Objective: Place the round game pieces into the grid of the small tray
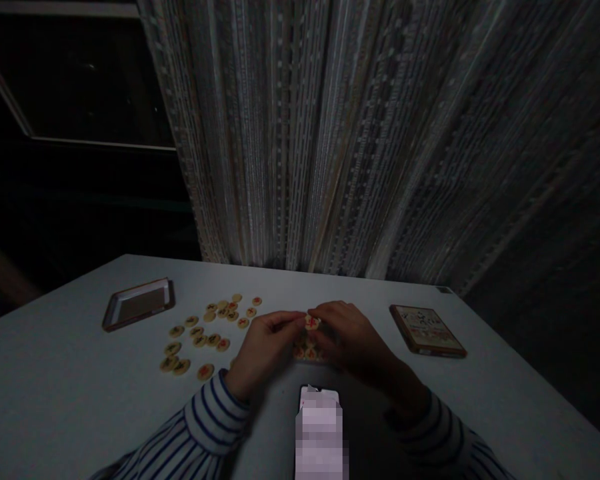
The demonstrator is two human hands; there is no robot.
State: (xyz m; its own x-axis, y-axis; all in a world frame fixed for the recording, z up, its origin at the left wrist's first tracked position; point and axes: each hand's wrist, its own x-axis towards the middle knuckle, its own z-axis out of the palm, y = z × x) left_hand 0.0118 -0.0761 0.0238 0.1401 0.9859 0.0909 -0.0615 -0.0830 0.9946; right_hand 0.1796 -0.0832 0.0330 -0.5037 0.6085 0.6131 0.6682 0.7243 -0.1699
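Note:
My left hand (263,350) and my right hand (350,333) meet over the table, their fingertips pinching a round wooden xiangqi piece (311,322) with a red character from either side. Just below them lies a small group of red-marked pieces (305,351), partly hidden by my fingers. To the left of my left hand, a loose spread of wooden pieces (200,337) with red or dark characters lies flat on the pale table (80,373). I cannot read the characters.
A shallow brown-rimmed tray (139,304) lies at the far left, and a brown-edged box with a printed lid (427,331) lies at the right. A phone with a pixelated screen (320,433) lies near the front. A striped curtain (300,133) hangs behind the table.

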